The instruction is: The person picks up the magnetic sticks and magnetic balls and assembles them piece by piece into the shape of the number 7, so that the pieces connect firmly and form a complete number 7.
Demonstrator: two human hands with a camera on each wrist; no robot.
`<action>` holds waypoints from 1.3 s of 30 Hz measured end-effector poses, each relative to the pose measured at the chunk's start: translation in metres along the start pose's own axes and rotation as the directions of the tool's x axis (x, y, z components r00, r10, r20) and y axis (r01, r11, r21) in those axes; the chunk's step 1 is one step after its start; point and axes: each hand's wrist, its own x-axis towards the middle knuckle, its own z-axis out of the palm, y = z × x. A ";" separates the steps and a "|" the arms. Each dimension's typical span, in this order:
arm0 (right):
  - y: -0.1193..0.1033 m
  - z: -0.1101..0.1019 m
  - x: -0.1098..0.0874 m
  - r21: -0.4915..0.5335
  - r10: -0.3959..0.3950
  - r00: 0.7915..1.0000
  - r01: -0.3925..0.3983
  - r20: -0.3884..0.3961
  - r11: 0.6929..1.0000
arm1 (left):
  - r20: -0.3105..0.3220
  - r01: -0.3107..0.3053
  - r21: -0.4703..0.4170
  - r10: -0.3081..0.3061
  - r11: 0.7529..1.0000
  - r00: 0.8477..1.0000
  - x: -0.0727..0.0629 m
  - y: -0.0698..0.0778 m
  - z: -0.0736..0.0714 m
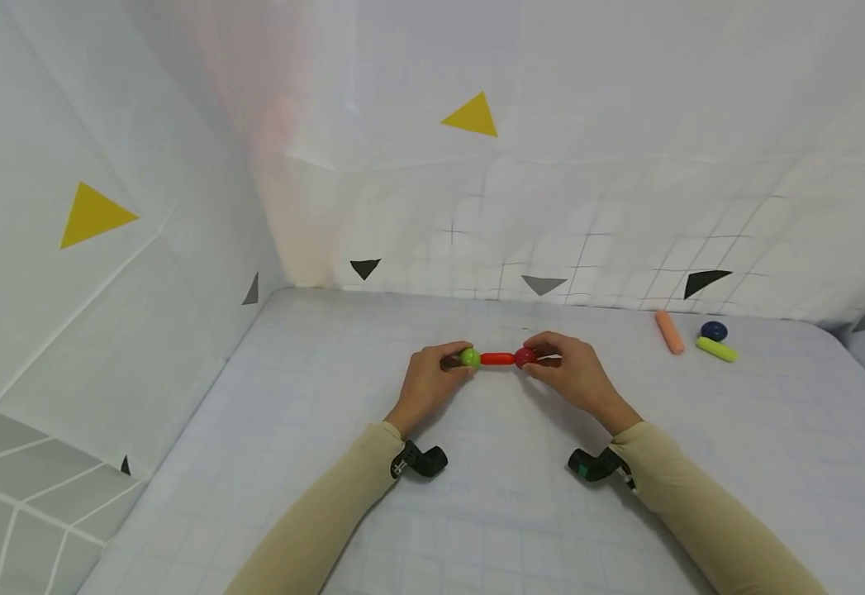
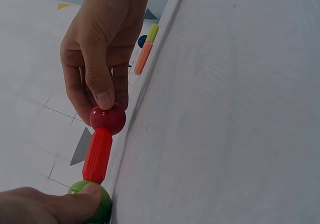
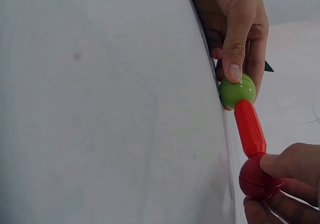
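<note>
A green ball (image 1: 470, 358) is pinched between the thumb and fingers of my left hand (image 1: 432, 382). My right hand (image 1: 575, 376) pinches a dark red ball (image 1: 525, 357) the same way. Between the two balls runs a bright red ribbed rod (image 1: 497, 359), its ends meeting both of them in one line. In the left wrist view the red rod (image 2: 97, 155) slants from the red ball (image 2: 108, 118) down to the green ball (image 2: 95, 200). The right wrist view shows the rod (image 3: 249, 127) touching both balls as well.
At the back right of the white table (image 1: 373, 529) lie an orange rod (image 1: 669, 332), a yellow-green rod (image 1: 716, 349) and a dark blue ball (image 1: 714, 330). White sheeting (image 1: 402, 182) with yellow and dark triangles stands behind the table and at its left.
</note>
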 end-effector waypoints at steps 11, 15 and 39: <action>0.001 0.001 -0.001 0.004 -0.005 1.000 0.005 -0.001 1.000 | -0.005 -0.004 -0.005 0.004 1.000 1.000 0.000 -0.002 0.001; 0.002 0.001 -0.001 0.006 0.002 1.000 -0.002 0.001 1.000 | -0.004 -0.008 -0.003 0.008 1.000 1.000 0.000 -0.002 0.000; 0.003 0.000 -0.003 -0.008 -0.003 1.000 0.003 0.001 1.000 | -0.005 -0.018 0.021 0.018 1.000 1.000 0.002 -0.004 0.001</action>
